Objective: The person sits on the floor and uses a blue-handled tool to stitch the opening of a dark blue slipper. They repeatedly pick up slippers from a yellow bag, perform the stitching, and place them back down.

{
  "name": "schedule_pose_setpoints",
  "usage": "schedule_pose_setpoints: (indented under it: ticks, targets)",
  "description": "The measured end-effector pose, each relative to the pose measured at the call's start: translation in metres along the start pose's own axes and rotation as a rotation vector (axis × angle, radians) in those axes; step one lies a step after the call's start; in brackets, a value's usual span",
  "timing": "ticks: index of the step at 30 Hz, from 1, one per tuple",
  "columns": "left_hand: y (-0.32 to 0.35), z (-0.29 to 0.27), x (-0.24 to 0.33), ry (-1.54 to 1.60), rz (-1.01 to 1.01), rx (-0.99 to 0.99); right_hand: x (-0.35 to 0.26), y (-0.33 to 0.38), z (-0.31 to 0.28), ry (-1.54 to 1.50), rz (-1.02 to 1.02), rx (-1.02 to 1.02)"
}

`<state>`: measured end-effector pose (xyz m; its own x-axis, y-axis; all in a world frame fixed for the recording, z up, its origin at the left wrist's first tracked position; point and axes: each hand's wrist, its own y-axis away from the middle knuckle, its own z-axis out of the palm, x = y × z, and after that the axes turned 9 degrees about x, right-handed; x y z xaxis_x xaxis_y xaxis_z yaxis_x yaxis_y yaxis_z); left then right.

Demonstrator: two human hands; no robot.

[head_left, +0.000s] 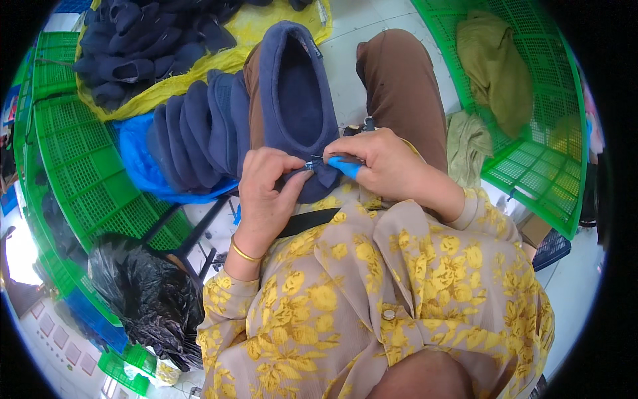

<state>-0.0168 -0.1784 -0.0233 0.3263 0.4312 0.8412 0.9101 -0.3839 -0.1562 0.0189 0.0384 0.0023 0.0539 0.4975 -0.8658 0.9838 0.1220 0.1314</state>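
Note:
A navy blue fabric slipper [269,86] lies across my left thigh, its opening facing up and its toe end toward me. At that end sits a navy fabric bow [325,177] with a small shiny piece [309,164] beside it. My left hand [264,193] pinches the bow's left side between thumb and forefinger, wearing a gold bangle. From the right, my right hand [385,159] grips a thin needle [318,157], its point close to my left fingertips. Blue tape wraps one right finger. A dark object partly shows under the right fingers, too hidden to name.
Several navy slippers [176,136] stand in a row on a blue bag [136,159] at my left. More slippers [133,46] heap on a yellow sack [276,20]. Green plastic crates [100,193] flank both sides; olive cloth [495,73] hangs right. A black plastic bag [143,292] is lower left.

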Motion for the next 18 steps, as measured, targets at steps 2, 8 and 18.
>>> schedule_pose_setpoints:
  ticks: [2, 8, 18]
  targets:
    - [0.000, 0.000, -0.001, -0.017, 0.014, -0.015, -0.002, -0.001, 0.000, 0.017, -0.021, 0.002]
    - [0.000, 0.000, 0.000, -0.015, 0.004, -0.013, -0.005, -0.005, -0.001, 0.082, -0.044, -0.037]
    - [0.001, 0.001, -0.003, -0.028, 0.040, 0.017, -0.009, -0.014, 0.009, 0.269, 0.010, -0.055]
